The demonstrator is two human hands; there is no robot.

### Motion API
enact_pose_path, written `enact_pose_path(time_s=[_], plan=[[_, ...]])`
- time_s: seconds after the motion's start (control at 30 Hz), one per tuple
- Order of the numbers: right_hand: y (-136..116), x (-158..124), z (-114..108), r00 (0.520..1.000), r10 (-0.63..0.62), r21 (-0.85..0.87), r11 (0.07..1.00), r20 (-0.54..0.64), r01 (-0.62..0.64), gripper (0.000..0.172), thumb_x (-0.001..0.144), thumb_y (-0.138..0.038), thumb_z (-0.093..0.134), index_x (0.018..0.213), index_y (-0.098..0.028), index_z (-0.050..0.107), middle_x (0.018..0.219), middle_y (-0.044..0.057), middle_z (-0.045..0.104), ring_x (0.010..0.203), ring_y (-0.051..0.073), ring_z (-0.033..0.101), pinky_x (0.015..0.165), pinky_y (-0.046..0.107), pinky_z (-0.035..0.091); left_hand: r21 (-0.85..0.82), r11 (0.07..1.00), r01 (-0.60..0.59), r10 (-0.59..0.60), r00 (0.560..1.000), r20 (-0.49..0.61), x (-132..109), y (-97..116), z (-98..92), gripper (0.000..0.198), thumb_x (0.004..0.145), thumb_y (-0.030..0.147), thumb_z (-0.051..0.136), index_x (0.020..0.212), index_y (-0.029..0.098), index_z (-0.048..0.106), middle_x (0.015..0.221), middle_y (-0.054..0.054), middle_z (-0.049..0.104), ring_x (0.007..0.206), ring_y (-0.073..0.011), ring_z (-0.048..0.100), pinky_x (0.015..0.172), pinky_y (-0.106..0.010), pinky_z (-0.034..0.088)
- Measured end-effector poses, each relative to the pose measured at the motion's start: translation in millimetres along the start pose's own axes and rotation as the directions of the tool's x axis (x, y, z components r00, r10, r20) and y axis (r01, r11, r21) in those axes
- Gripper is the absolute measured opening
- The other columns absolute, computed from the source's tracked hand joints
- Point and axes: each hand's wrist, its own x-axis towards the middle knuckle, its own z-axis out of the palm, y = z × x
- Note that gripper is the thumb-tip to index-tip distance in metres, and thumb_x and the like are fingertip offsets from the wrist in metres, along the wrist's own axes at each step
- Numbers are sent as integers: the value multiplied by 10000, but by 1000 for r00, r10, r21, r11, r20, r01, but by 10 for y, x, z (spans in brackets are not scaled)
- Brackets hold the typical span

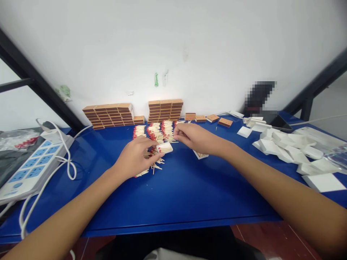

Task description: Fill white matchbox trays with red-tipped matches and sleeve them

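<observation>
My left hand (pixel 137 156) grips a small white matchbox tray (pixel 168 149) with some red-tipped matches lying in it. Its thumb and fingers close on the tray's left end. To the right, my right hand (pixel 195 136) hovers with its fingertips pinched together; whatever they hold, if anything, cannot be made out. Rows of loose matches (pixel 154 133) with red heads spread on the blue table just beyond both hands, and more lie partly hidden behind my left hand. Below my right hand sits a second tray (pixel 201 156) containing matches, partly covered by the wrist.
Stacks of brown matchboxes (pixel 108 116) stand along the wall, with another stack (pixel 165 110) beside them. Single matchboxes (pixel 225 122) lie farther right. White empty trays (pixel 284 144) form a heap at right. A power strip (pixel 34 164) with white cables occupies the left side of the blue table (pixel 173 202).
</observation>
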Motion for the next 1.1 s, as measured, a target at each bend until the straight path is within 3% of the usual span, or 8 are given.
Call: enact_pose_path(time_s=[0.13,0.27,0.5,0.73,1.1], plan=[[-78,-23,63,999,-26,2,1000,31,26,104,1023,-237,519,945,-190,569,965,70,668,817,188,558,704,293,367,-5,1000,-2,2,1000,5,3,13,-13,312,917,442,733,1064,168,765,894,-76,746,852,-243,676,757,-358,514],[-92,-14,60,997,-74,-2,997,-13,74,79,990,-187,565,916,-188,593,921,58,677,779,175,560,706,288,369,-12,1000,-6,6,1000,6,14,31,-15,313,921,440,730,1076,170,763,895,-73,749,846,-239,673,752,-353,507],[-62,-7,74,990,-136,140,981,-23,138,38,943,-162,623,945,-181,656,852,27,682,726,149,570,680,266,395,-19,1000,-1,2,999,38,14,26,-10,299,918,434,733,1076,182,762,889,-67,744,820,-228,671,743,-349,511],[-98,-7,61,980,-193,137,971,-36,197,132,970,-167,579,957,-177,710,894,53,718,798,169,593,734,292,409,-30,999,-43,43,999,19,14,39,-8,272,945,433,702,1045,187,760,864,-55,752,804,-217,673,730,-338,501],[-125,-15,115,986,-167,114,980,-1,166,105,974,-151,583,930,-176,675,878,39,711,792,162,590,730,284,405,-33,999,-28,29,999,20,12,41,-21,317,936,461,708,1055,172,761,872,-66,747,803,-219,667,731,-344,505]])
